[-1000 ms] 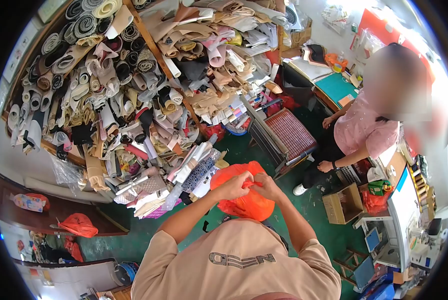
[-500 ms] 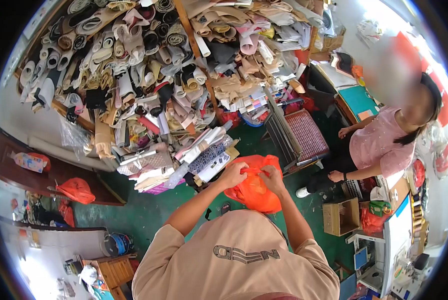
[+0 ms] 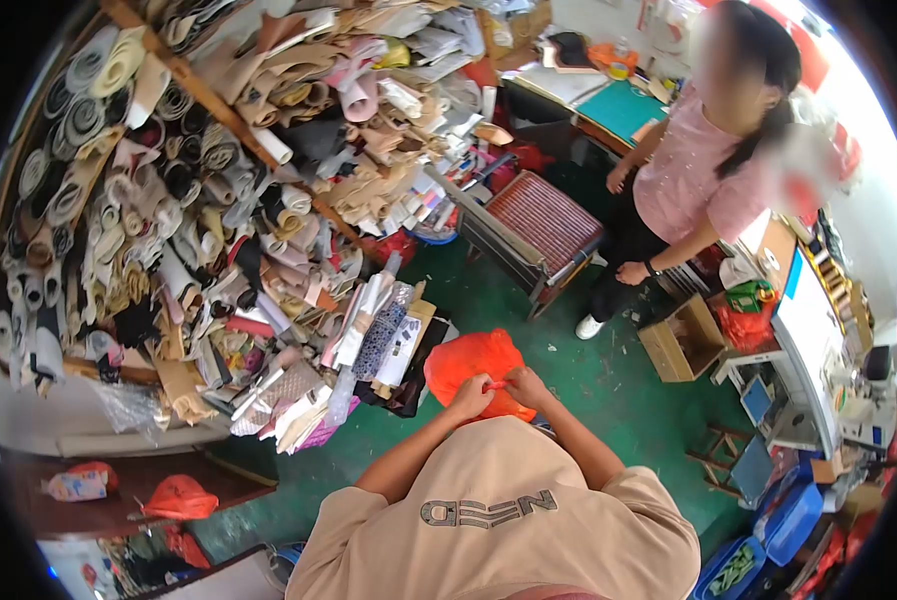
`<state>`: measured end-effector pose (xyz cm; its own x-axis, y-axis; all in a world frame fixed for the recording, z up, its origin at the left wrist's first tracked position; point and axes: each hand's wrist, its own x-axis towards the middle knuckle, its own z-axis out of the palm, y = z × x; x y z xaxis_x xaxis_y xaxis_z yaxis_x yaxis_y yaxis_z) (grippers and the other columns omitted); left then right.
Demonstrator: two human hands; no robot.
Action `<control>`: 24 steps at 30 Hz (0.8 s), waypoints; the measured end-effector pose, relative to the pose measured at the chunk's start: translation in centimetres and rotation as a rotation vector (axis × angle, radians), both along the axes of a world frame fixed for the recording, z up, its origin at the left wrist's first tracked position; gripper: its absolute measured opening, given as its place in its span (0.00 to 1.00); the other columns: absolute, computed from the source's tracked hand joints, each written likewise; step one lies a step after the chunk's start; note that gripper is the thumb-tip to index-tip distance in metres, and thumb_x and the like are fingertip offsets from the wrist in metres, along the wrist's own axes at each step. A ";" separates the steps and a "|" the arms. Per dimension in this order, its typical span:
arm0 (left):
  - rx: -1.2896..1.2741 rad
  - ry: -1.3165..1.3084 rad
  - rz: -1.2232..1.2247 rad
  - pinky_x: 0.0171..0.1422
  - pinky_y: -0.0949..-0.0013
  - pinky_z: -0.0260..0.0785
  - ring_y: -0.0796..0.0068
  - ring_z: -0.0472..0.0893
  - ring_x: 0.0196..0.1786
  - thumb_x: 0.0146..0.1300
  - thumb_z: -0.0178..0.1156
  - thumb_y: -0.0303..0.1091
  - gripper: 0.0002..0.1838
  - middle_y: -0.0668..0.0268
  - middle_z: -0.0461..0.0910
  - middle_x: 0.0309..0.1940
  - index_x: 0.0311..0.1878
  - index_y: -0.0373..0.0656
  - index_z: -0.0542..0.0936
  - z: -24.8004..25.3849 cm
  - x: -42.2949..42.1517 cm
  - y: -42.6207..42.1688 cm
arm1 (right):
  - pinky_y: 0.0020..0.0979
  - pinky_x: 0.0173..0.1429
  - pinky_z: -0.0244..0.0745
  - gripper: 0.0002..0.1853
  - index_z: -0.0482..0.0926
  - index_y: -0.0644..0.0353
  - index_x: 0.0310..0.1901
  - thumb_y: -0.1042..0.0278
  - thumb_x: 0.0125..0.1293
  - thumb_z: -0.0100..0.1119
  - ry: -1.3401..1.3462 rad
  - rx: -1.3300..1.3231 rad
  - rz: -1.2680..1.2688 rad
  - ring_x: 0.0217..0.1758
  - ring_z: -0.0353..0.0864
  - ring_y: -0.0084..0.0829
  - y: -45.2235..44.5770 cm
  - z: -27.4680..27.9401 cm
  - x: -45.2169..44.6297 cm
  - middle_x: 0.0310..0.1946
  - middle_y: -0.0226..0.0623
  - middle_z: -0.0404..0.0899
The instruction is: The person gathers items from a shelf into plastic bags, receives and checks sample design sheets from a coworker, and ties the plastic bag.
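Note:
In front of my body hangs a red-orange plastic bag (image 3: 471,357), its lower part partly hidden by my shirt. My left hand (image 3: 473,396) is closed on the bag's gathered top. Close beside it, my right hand (image 3: 524,386) grips the other end of the gathered plastic. A short twisted strip of the bag shows between the two fists. What lies inside the bag cannot be made out.
Rolls of material (image 3: 158,230) fill the shelves at left. A metal-framed chair (image 3: 543,225) stands ahead, with a co-worker in a pink shirt (image 3: 678,175) beside it. A cardboard box (image 3: 683,340) and a white sewing table (image 3: 793,330) are at right.
The view has turned to the right. My hands have drawn closer to my body and nearer each other, with the bag's top pulled tight between them.

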<state>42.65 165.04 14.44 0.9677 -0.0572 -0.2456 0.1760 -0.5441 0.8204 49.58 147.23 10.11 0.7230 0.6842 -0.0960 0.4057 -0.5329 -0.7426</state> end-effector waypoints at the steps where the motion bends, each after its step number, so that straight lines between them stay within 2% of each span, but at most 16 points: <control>1: -0.033 -0.010 -0.020 0.42 0.59 0.71 0.56 0.81 0.38 0.55 0.58 0.30 0.09 0.51 0.81 0.32 0.37 0.34 0.77 1.1 0.7 -0.9 | 0.41 0.51 0.72 0.10 0.80 0.62 0.36 0.68 0.53 0.64 -0.044 0.067 -0.089 0.45 0.77 0.46 -1.0 0.8 -0.5 0.39 0.44 0.79; 3: -0.095 -0.033 -0.049 0.41 0.61 0.71 0.59 0.81 0.36 0.56 0.57 0.29 0.08 0.53 0.81 0.32 0.36 0.34 0.77 3.4 3.0 -2.7 | 0.41 0.57 0.70 0.12 0.79 0.62 0.40 0.67 0.54 0.64 -0.140 0.203 -0.254 0.53 0.74 0.47 -3.1 2.9 -1.5 0.46 0.44 0.77; 6: -0.241 -0.049 -0.103 0.39 0.69 0.70 0.77 0.78 0.34 0.59 0.57 0.28 0.06 0.63 0.79 0.28 0.37 0.35 0.77 5.6 6.1 -5.5 | 0.45 0.65 0.63 0.18 0.75 0.60 0.46 0.66 0.54 0.66 -0.053 0.284 -0.385 0.63 0.65 0.50 -6.5 3.9 -0.9 0.57 0.47 0.69; 9: -0.405 -0.052 -0.161 0.37 0.72 0.69 0.81 0.75 0.32 0.60 0.56 0.26 0.05 0.68 0.78 0.28 0.37 0.35 0.76 7.4 8.4 -8.9 | 0.45 0.69 0.59 0.24 0.75 0.60 0.51 0.60 0.54 0.69 -0.022 0.318 -0.358 0.68 0.60 0.51 -9.7 9.2 0.6 0.63 0.50 0.65; 12: -0.522 -0.025 -0.253 0.35 0.75 0.68 0.84 0.74 0.31 0.63 0.55 0.26 0.04 0.70 0.76 0.28 0.38 0.36 0.75 12.3 9.7 -11.6 | 0.45 0.73 0.52 0.37 0.68 0.58 0.60 0.50 0.52 0.71 -0.023 0.214 -0.249 0.73 0.53 0.50 -13.4 14.8 1.7 0.69 0.48 0.57; 15: -0.656 0.040 -0.289 0.35 0.77 0.67 0.86 0.72 0.31 0.64 0.55 0.25 0.03 0.71 0.74 0.28 0.39 0.38 0.74 15.9 11.1 -13.1 | 0.46 0.75 0.49 0.49 0.63 0.58 0.65 0.43 0.45 0.73 -0.013 0.250 -0.128 0.75 0.48 0.51 -16.0 19.6 2.5 0.71 0.48 0.53; 16: -0.703 0.072 -0.282 0.35 0.77 0.67 0.86 0.72 0.31 0.64 0.54 0.25 0.03 0.72 0.74 0.29 0.40 0.38 0.74 16.5 11.8 -13.5 | 0.46 0.75 0.49 0.56 0.59 0.60 0.67 0.42 0.39 0.76 -0.044 0.108 -0.148 0.75 0.48 0.50 -15.8 21.7 2.4 0.71 0.50 0.52; 19: -0.821 0.122 -0.293 0.37 0.77 0.67 0.86 0.72 0.32 0.64 0.54 0.24 0.03 0.72 0.74 0.30 0.40 0.39 0.74 17.4 12.7 -15.3 | 0.44 0.73 0.55 0.56 0.59 0.64 0.66 0.45 0.37 0.79 -0.208 0.008 -0.305 0.73 0.55 0.49 -15.3 22.1 1.9 0.67 0.51 0.58; 22: -0.944 0.187 -0.271 0.39 0.77 0.67 0.85 0.72 0.32 0.65 0.53 0.25 0.03 0.72 0.73 0.30 0.41 0.40 0.74 17.8 12.4 -17.7 | 0.48 0.74 0.51 0.57 0.61 0.61 0.66 0.45 0.34 0.79 -0.004 0.172 -0.425 0.74 0.51 0.53 -15.7 19.6 2.2 0.70 0.50 0.54; 24: -1.035 0.240 -0.271 0.40 0.76 0.67 0.84 0.72 0.32 0.66 0.52 0.27 0.03 0.72 0.72 0.29 0.41 0.41 0.73 17.1 12.0 -18.7 | 0.49 0.74 0.50 0.57 0.61 0.61 0.66 0.46 0.33 0.80 0.067 0.240 -0.421 0.74 0.50 0.53 -16.0 19.9 1.6 0.70 0.50 0.55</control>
